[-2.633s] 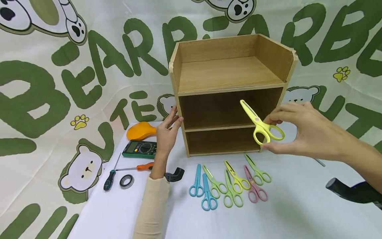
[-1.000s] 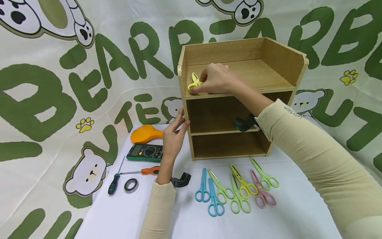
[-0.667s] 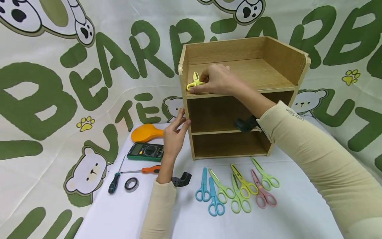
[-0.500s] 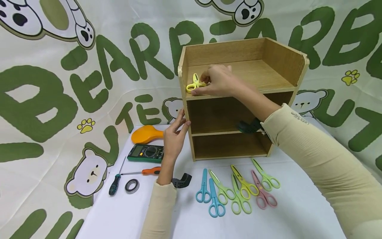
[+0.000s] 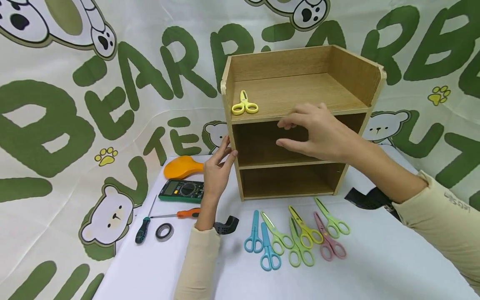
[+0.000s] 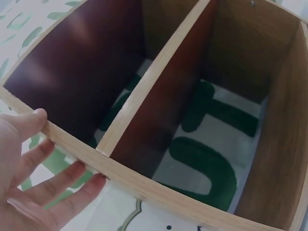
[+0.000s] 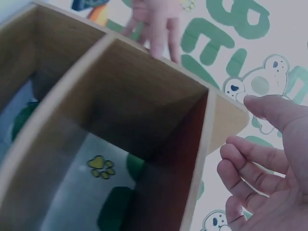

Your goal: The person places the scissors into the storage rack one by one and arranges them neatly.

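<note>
A wooden shelf unit (image 5: 286,164) stands on the table. On its top board, near the front left corner, lies a pair of yellow scissors (image 5: 244,104), handles toward the front. My left hand (image 5: 217,175) touches the unit's left side with fairly straight fingers, the thumb at the front edge; the left wrist view shows thumb and fingertips (image 6: 72,204) against that panel. My right hand (image 5: 318,131) hovers in front of the middle opening, thumb and fingers apart, holding nothing. In front of the unit lie blue scissors (image 5: 255,233), pink scissors (image 5: 328,239) and several green and yellow ones.
Left of my left forearm lie an orange paddle-shaped thing (image 5: 181,166), a multimeter (image 5: 181,190), an orange-handled screwdriver (image 5: 187,213), a dark-handled screwdriver (image 5: 143,229) and a roll of tape (image 5: 164,232). A printed cloth (image 5: 123,146) hangs behind.
My right hand carried the yellow scissors up to the top board, let go of them there, and has drawn back right and down. The left hand stays at the shelf's side.
</note>
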Motion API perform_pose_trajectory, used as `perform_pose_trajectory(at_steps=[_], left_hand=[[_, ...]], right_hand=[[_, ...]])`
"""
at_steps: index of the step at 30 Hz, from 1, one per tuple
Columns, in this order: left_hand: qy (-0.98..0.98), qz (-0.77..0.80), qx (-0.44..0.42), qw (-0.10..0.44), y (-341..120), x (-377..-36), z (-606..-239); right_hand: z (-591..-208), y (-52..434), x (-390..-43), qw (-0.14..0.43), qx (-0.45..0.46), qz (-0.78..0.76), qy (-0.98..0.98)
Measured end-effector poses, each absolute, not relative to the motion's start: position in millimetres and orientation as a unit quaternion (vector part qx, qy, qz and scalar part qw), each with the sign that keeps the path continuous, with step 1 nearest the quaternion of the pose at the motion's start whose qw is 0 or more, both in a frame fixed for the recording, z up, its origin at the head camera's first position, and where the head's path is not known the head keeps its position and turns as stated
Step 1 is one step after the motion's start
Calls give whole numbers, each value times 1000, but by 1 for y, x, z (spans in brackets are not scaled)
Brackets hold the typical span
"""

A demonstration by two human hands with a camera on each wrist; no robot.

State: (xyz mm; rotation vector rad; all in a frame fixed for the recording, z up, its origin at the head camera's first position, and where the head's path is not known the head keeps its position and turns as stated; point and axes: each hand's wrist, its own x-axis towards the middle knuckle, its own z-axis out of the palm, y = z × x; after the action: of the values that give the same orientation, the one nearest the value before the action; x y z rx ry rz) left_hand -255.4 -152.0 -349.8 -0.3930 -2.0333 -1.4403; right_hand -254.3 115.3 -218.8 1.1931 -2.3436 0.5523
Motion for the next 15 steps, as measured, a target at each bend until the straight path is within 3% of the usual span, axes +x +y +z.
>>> perform_pose_trajectory(at_steps=[7, 15], left_hand=[[-765, -547, -149, 304, -152, -254, -348], [-768, -546, -147, 299, -150, -252, -345]], right_hand=[[-268, 153, -237, 249, 452, 215, -829], [-334, 190, -221, 212, 397, 214, -867]])
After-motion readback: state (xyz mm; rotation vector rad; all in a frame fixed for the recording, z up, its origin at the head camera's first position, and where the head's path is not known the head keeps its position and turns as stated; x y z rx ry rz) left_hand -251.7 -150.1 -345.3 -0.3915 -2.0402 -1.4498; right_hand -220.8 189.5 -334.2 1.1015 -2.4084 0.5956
